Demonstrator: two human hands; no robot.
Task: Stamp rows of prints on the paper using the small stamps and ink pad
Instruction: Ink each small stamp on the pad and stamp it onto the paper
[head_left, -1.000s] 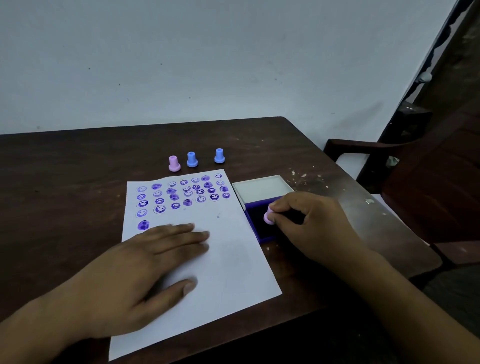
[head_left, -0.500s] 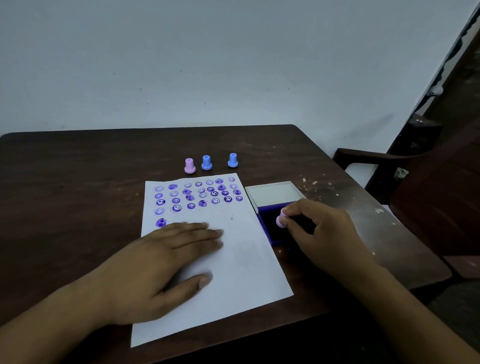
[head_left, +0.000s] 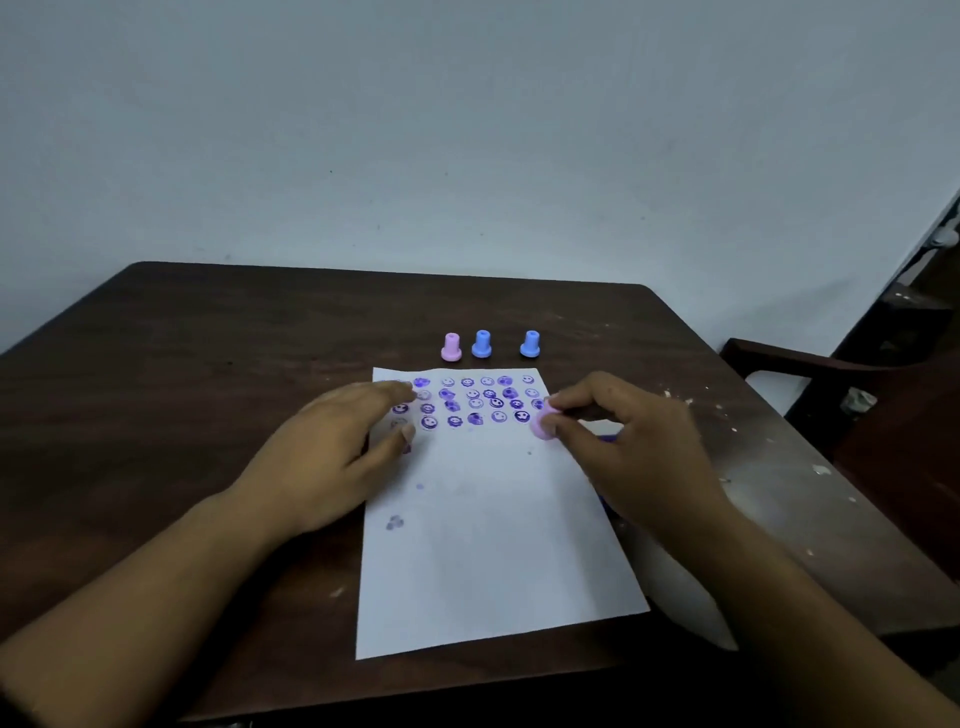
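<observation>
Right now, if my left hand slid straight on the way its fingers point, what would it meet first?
Probably the purple prints on the paper: the left hand points right and slightly away, across the stamped rows, toward the pink stamp in the right hand. Height is unclear.

You're sitting in a plain room, likely a home or a simple classroom: a bare, scuffed pale wall (head_left: 467, 130) rises behind a dark wooden bench (head_left: 208, 364) flecked with white paint spots, and a dark wooden chair (head_left: 857, 395) stands just beside its right edge.
</observation>
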